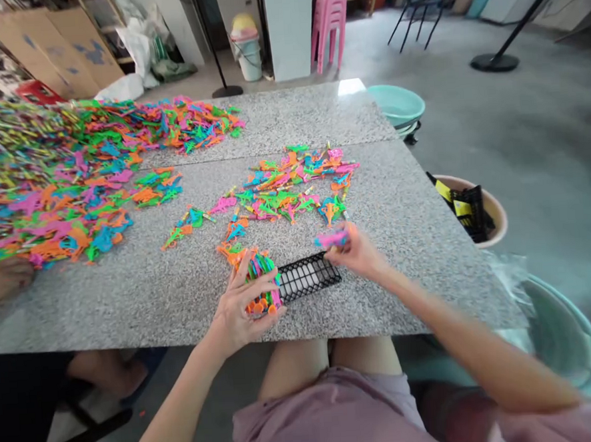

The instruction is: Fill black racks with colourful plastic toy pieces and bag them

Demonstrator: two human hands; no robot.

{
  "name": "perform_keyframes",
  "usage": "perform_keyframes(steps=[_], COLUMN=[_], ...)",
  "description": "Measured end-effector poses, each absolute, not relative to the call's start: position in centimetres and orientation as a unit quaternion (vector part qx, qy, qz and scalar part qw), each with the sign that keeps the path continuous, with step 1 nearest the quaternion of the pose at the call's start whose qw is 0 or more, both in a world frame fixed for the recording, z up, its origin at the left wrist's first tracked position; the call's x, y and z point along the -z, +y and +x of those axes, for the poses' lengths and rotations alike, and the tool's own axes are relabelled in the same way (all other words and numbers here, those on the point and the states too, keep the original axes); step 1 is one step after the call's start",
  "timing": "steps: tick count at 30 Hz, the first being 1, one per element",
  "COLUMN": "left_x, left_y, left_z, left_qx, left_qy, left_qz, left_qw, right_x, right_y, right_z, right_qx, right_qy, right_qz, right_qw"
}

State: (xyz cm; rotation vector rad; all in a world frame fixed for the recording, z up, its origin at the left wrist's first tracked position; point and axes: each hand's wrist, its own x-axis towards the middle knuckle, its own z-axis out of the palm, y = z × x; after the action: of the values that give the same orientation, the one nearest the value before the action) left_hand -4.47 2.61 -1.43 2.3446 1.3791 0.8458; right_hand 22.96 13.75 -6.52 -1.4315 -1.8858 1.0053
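A narrow black lattice basket [309, 277] lies on the speckled stone table, its right part showing bare slats. My left hand [235, 311] is curved round a packed row of small coloured plastic pieces [262, 283] at the basket's left end, thumb at the near side and fingers across the far side. Just above the basket's right end, my right hand [358, 254] pinches a pink and blue plastic piece [332, 239], blurred by motion. Beyond the hands is a loose pile of similar pieces [293, 184] in orange, green, pink and blue.
A large heap of coloured pieces [96, 160] covers the table's left side, with another person's hand [6, 282] beside it. Off the right edge stand a tub [499, 225] of black baskets and turquoise basins [398, 102]. Pink stools [329, 25] stand behind.
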Motion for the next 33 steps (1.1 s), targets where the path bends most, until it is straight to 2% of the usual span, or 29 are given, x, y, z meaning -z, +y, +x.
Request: perform_keyframes(steps=[2, 4, 7, 11, 18, 23, 27, 33], left_x=[1.3, 1.3, 1.3, 1.4, 1.5, 0.8, 1.5, 3.2], left_y=[2.5, 2.4, 2.4, 2.3, 2.2, 2.1, 2.6, 3.4], left_z=[-4.3, -4.1, -4.0, -3.8, -3.4, -3.4, -3.3, -4.0], left_qx=[-0.293, -0.293, -0.292, -0.286, -0.300, -0.249, -0.276, -0.297], left_qy=[0.486, 0.488, 0.494, 0.503, 0.520, 0.487, 0.472, 0.439], left_qz=[0.811, 0.811, 0.810, 0.808, 0.795, 0.832, 0.836, 0.848], left_qw=[0.143, 0.133, 0.121, 0.112, 0.091, 0.095, 0.053, 0.012], right_x=[8.1, 9.2, 9.6, 8.5, 6.1, 4.9, 4.8, 5.6], right_y=[9.2, 6.3, 5.1, 6.2, 5.9, 5.5, 5.9, 4.9], right_z=[20.3, 17.5, 14.8, 14.0, 13.5, 12.5, 12.2, 12.7], right_qx=[-0.521, -0.545, -0.442, -0.319, -0.277, -0.234, -0.259, -0.274], right_qy=[-0.652, -0.643, -0.709, -0.797, -0.842, -0.856, -0.847, -0.832], right_qz=[-0.475, -0.468, -0.497, -0.489, -0.457, -0.462, -0.464, -0.477], right_qw=[0.280, 0.266, 0.234, 0.150, 0.075, 0.012, 0.009, 0.072])
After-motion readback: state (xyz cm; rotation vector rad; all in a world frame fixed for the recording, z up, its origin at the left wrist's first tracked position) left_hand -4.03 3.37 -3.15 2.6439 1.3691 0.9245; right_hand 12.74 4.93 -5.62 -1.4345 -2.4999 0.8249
